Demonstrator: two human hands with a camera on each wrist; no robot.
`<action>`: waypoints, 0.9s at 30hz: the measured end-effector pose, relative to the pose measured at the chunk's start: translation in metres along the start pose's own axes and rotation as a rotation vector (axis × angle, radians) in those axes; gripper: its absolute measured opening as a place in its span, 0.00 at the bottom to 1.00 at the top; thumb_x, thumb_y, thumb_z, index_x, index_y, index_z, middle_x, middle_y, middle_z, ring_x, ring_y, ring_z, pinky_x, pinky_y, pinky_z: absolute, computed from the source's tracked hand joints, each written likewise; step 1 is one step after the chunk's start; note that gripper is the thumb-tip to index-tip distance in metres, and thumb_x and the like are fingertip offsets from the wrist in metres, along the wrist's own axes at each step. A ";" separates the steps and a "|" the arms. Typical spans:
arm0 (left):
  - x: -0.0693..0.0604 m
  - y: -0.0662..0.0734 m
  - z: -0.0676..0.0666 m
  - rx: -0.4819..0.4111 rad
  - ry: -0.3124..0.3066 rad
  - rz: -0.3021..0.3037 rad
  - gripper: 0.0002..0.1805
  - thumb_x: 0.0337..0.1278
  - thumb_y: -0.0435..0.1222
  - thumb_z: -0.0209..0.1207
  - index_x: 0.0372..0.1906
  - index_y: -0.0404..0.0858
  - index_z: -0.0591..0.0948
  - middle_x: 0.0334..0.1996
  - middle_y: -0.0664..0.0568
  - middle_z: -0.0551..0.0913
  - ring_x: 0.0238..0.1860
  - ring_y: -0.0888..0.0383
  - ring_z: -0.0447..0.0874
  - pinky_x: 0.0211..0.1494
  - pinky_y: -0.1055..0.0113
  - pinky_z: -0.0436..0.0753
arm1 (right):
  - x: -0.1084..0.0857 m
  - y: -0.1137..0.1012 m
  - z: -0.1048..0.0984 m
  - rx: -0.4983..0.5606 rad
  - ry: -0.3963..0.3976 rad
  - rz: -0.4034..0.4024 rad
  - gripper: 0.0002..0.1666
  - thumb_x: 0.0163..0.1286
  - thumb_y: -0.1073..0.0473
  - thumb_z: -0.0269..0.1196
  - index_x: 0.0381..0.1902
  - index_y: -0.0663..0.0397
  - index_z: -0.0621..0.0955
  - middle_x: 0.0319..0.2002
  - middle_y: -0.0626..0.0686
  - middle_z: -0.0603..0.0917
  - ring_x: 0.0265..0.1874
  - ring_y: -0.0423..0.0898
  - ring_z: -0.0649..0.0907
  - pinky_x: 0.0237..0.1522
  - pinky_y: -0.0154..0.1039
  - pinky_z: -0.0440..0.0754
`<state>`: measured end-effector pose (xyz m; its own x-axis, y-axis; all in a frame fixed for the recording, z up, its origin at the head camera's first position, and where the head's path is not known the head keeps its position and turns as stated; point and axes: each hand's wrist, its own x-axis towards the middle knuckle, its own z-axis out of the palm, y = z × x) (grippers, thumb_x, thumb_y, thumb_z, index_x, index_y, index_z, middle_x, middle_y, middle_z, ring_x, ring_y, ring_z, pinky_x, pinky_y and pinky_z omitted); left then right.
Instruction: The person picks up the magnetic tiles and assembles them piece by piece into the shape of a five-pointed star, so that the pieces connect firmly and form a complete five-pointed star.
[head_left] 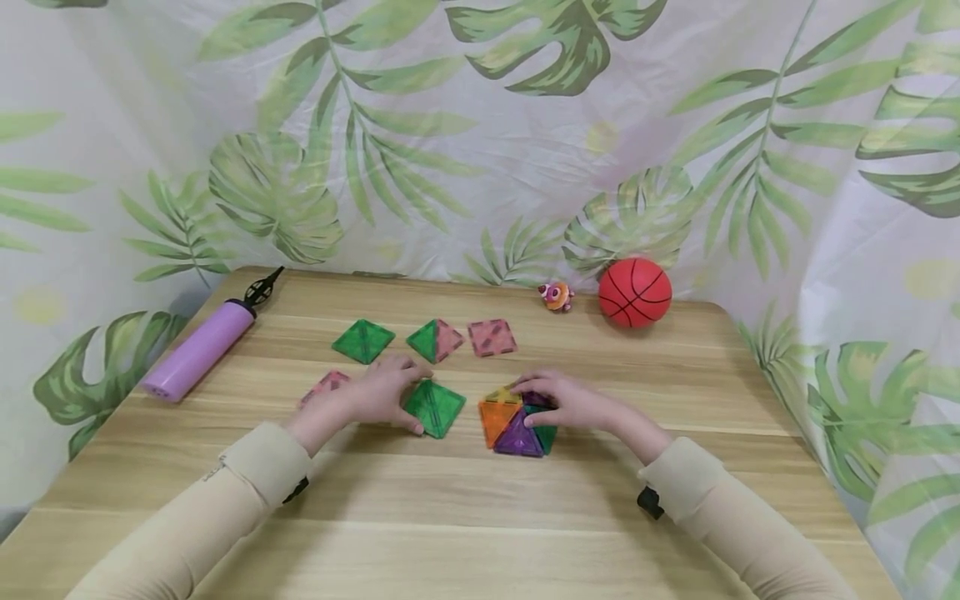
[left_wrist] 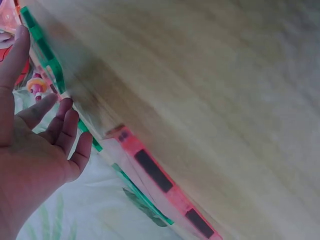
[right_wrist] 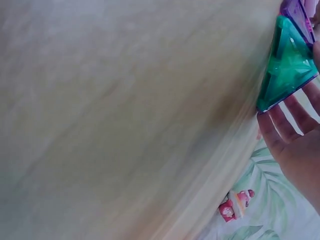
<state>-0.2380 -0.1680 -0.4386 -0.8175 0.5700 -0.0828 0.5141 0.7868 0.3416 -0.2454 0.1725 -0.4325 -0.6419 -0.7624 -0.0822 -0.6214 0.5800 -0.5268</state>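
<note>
In the head view, my left hand (head_left: 382, 392) spans the left side of a flat pair of green magnetic tiles (head_left: 438, 407), thumb at the lower edge and a finger at the top corner. My right hand (head_left: 566, 404) holds a many-sided shape built of triangular magnetic tiles (head_left: 522, 433), in orange, yellow, purple and green. Its thumb rests on the near side; the other fingers reach round the far side. From the right wrist, a green triangle (right_wrist: 290, 65) stands slanted beside those fingers. Partly behind the left forearm lies a pink tile piece (head_left: 326, 385).
Farther back lie a green tile pair (head_left: 363, 342), a green-and-pink pair (head_left: 435, 340) and a pink piece (head_left: 492, 337). A purple hand pump (head_left: 201, 350) lies at the left edge. Near the back edge are a small toy figure (head_left: 557, 297) and a red ball (head_left: 635, 293).
</note>
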 end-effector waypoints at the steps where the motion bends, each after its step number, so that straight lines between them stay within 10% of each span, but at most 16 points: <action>1: 0.000 0.000 0.001 0.008 -0.002 -0.004 0.51 0.32 0.60 0.71 0.64 0.38 0.70 0.53 0.46 0.72 0.58 0.45 0.67 0.61 0.42 0.64 | 0.000 0.000 0.000 -0.004 0.002 0.002 0.31 0.63 0.45 0.64 0.62 0.49 0.74 0.65 0.55 0.69 0.65 0.54 0.66 0.66 0.54 0.62; 15: 0.002 -0.002 -0.001 -0.128 0.024 -0.032 0.46 0.28 0.51 0.77 0.57 0.34 0.70 0.52 0.45 0.75 0.58 0.45 0.69 0.62 0.45 0.65 | 0.003 -0.005 0.002 -0.006 0.009 0.005 0.31 0.62 0.44 0.64 0.61 0.49 0.75 0.63 0.54 0.72 0.63 0.54 0.68 0.64 0.53 0.64; 27: 0.009 -0.016 -0.011 -0.447 0.031 -0.066 0.13 0.59 0.33 0.61 0.47 0.36 0.73 0.35 0.49 0.78 0.36 0.56 0.74 0.40 0.65 0.74 | 0.013 -0.017 0.012 -0.087 0.050 0.024 0.32 0.60 0.40 0.65 0.58 0.47 0.76 0.59 0.53 0.74 0.59 0.50 0.73 0.61 0.49 0.69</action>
<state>-0.2564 -0.1777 -0.4342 -0.8556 0.5094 -0.0919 0.3037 0.6378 0.7078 -0.2378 0.1487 -0.4347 -0.6772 -0.7341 -0.0506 -0.6408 0.6221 -0.4498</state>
